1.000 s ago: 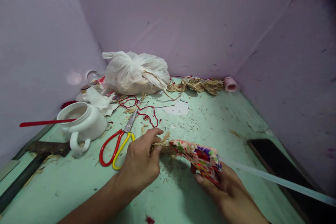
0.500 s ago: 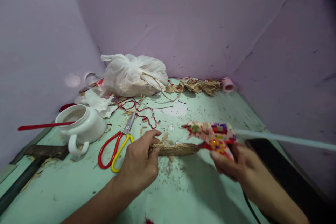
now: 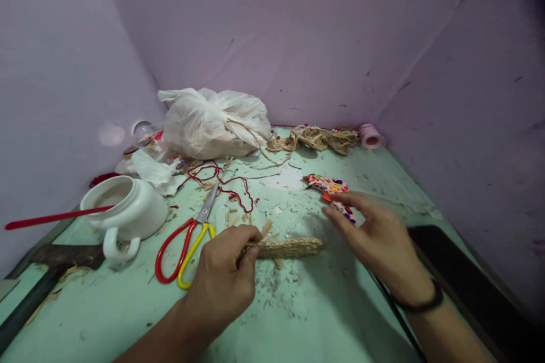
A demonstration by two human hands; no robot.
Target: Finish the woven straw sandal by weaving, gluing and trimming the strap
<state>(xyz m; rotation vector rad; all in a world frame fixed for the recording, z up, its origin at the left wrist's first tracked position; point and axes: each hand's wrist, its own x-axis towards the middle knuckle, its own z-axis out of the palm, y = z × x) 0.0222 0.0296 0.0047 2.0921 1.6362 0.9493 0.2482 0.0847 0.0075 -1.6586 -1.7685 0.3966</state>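
Note:
My left hand (image 3: pixel 232 266) pinches the left end of a flat braided straw strip (image 3: pixel 292 248) between thumb and fingers. The strip lies level just over the table, its right end free. To the right, my right hand (image 3: pixel 374 238) has its fingers apart, with a dark band at the wrist. Just beyond its fingertips a hot glue gun (image 3: pixel 326 183) in colourful patterned covering rests on the table, nozzle to the left; my right hand partly hides it. Left of my left hand lie scissors (image 3: pixel 203 227) with one red and one yellow handle.
At left stand a white mug-like pot (image 3: pixel 147 207) with a red stick (image 3: pixel 55 218) and a hammer (image 3: pixel 63 258). Behind are a tied white plastic bag (image 3: pixel 217 125), red yarn (image 3: pixel 244 181), braided straw pieces (image 3: pixel 319 139) and a pink spool (image 3: pixel 371 137). A black phone-like slab (image 3: pixel 460 278) lies right.
My right hand has set the glue gun down farther back on the table and let go of it. My left hand still holds the straw strip in nearly the same place.

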